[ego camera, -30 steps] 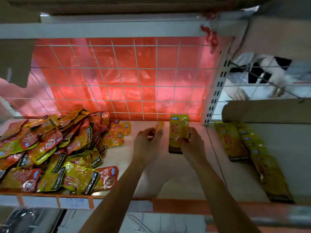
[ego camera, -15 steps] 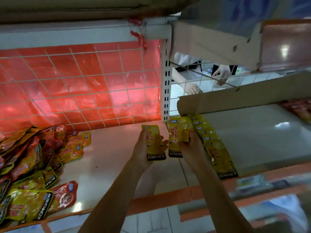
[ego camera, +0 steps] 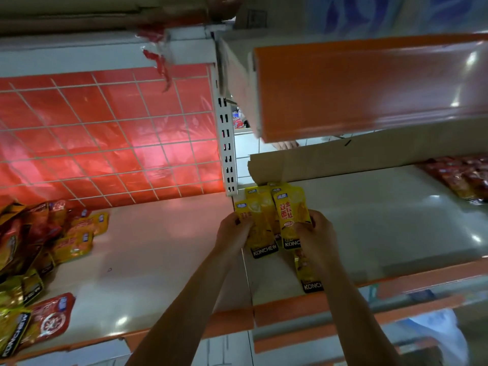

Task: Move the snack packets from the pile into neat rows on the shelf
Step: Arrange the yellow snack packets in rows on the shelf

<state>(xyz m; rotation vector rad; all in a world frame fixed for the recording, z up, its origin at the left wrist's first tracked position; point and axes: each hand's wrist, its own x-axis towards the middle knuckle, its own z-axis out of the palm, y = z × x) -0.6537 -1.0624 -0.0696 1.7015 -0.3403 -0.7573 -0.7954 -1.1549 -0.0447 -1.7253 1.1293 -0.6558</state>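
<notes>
Shelving (ego camera: pixel 375 233) spreads either side of the white post (ego camera: pixel 228 154), with the pile (ego camera: pixel 39 249) of packets lying well left of it. Just below the post's foot, the left hand (ego camera: pixel 232 235) pinches one yellow packet (ego camera: pixel 260 225) and the right hand (ego camera: pixel 318 240) pinches another (ego camera: pixel 291 210) over the started row (ego camera: pixel 307 278). Placing is in hand, I judge; the next move calls for laying both flat, edges lined up.

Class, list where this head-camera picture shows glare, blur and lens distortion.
Head view: glare spots sit on the glossy shelf and on the orange rail above; the wide lens bows the rail and the wire grid; the pile at the left edge looks softer than the held yellow packets, whose print reads clearly.
</notes>
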